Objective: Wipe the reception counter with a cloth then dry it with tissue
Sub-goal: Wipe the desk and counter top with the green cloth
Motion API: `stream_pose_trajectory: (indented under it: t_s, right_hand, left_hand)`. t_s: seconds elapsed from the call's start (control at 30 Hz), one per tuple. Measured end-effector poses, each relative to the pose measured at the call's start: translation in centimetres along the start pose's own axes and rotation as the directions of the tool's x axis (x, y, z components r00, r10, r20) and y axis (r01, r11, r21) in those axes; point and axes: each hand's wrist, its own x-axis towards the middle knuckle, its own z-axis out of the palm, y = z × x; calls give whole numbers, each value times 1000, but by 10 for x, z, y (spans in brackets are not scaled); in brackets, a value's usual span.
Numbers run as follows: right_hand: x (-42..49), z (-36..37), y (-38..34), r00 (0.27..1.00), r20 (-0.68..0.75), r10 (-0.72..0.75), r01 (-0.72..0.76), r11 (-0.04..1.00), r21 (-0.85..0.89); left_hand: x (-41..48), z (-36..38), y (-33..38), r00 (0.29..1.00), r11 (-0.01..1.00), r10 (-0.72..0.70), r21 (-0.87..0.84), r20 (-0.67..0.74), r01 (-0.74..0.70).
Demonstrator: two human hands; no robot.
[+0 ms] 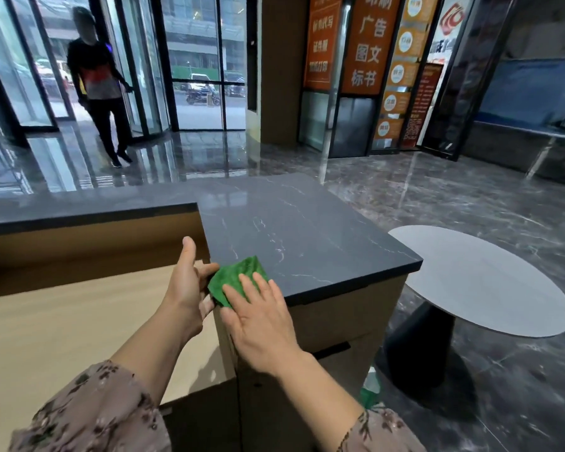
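currently at the wiping stage. green cloth [238,275] sits folded on the near left corner of the dark stone desk [307,230], its left side hanging just over the desk's left edge.

right hand [261,318]: flat on the near half of the cloth, fingers straight and slightly spread, palm down. pressing, not gripping. probably so load spreads over the whole pad and it can slide without bunching.

left hand [186,285]: beside the desk's left edge, thumb up, fingers loosely curled against the overhanging side of the cloth. it touches the cloth, but can't tell whether it pinches it or just steadies it. likely there to keep the fold from slipping off the corner, over the lower wood level [62,321].

judgement: early in the task. the cloth is parked at one corner and the rest of the top toward the far and right edges shows no obvious wet streaks, though glare makes that hard to read. a sensible next stroke runs from this corner toward the far edge.

no tissue visible on the desk, so the drying step isn't set up yet.

risk: the cloth dropping off the left edge if pressure shifts.
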Motion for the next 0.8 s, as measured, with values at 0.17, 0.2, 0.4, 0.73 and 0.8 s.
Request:
stream_pose_trajectory:
  t_s: [0.17,0.2,0.4,0.73,0.8]
  right_hand:
    - [16,-9,7,982,121,-146,153,987,-50]
    - [21,-9,3,973,157,-172,185,980,-75]
    - [56,-18,-20,928,327,-180,275,922,-272]
    - [120,-18,-19,888,427,-171,298,921,-252]
    - [135,-18,-15,878,442,-183,314,918,-244]
  left_hand:
    - [2,-24,-7,981,993,110,63,-157,-102]
    - [2,-27,-10,973,986,156,93,-173,-141]
    - [18,-36,-26,975,967,118,247,-188,-69]
    - [47,-42,5,987,949,-121,-280,101,145]
    - [57,-42,10,988,950,-117,-277,104,142]
